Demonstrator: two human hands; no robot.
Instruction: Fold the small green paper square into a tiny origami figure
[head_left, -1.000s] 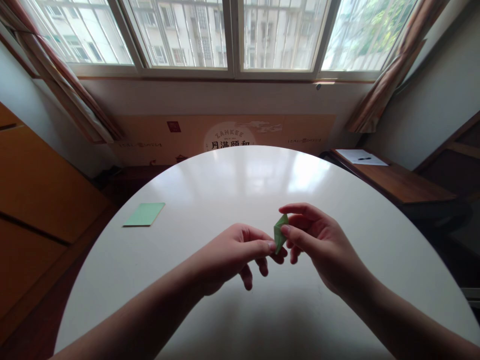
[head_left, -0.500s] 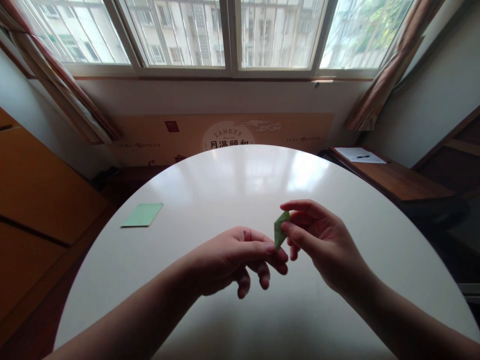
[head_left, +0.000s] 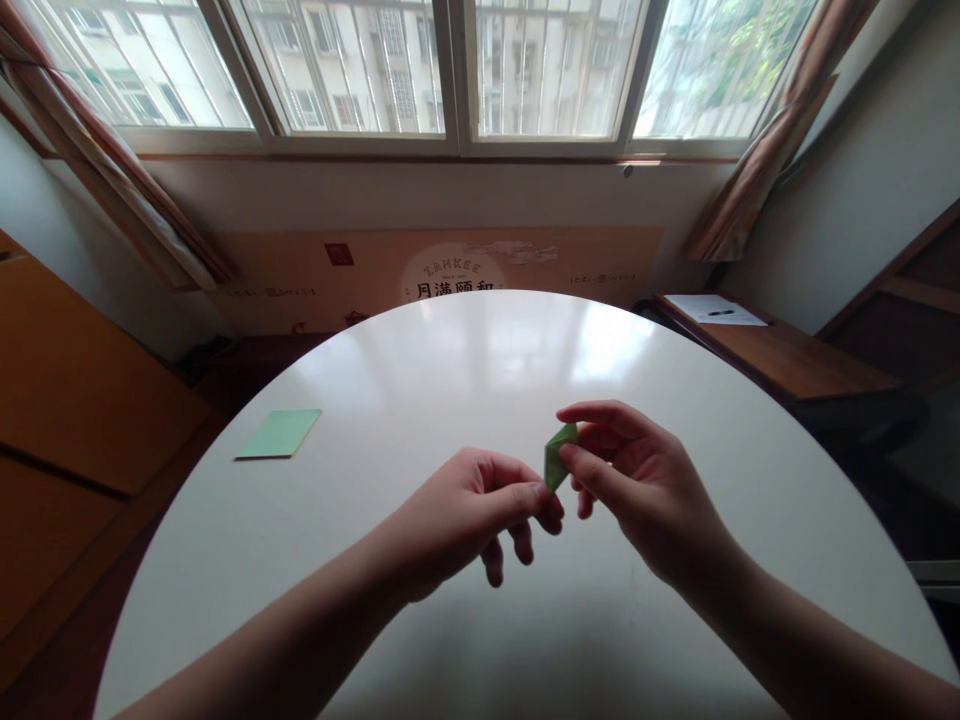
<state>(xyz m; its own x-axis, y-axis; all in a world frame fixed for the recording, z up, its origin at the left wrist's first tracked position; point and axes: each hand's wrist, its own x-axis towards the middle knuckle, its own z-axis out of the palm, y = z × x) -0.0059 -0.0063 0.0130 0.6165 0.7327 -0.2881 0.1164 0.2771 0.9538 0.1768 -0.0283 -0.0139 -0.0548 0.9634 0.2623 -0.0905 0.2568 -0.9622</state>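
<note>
A small piece of folded green paper (head_left: pixel 556 461) is held up above the white round table (head_left: pixel 420 390). My right hand (head_left: pixel 637 475) pinches its right side between thumb and fingers. At its lower tip, the thumb and index finger of my left hand (head_left: pixel 495 500) close on the paper, while the other left fingers hang bent below. Part of the paper is covered by my right fingers. On the table's left side lies a flat stack of light green square paper (head_left: pixel 280 434), apart from both hands.
Beyond the table's far edge stands a tan printed panel (head_left: pixel 300 270) under the windows. To the right is a brown wooden desk (head_left: pixel 810 360) bearing a white sheet (head_left: pixel 712 309) with a dark pen-like object. An orange-brown cabinet (head_left: pixel 82 380) stands at left.
My left hand has turned a little and its fingers have curled closer in below the folded paper. The paper has tilted slightly. The whole view has shifted a little.
</note>
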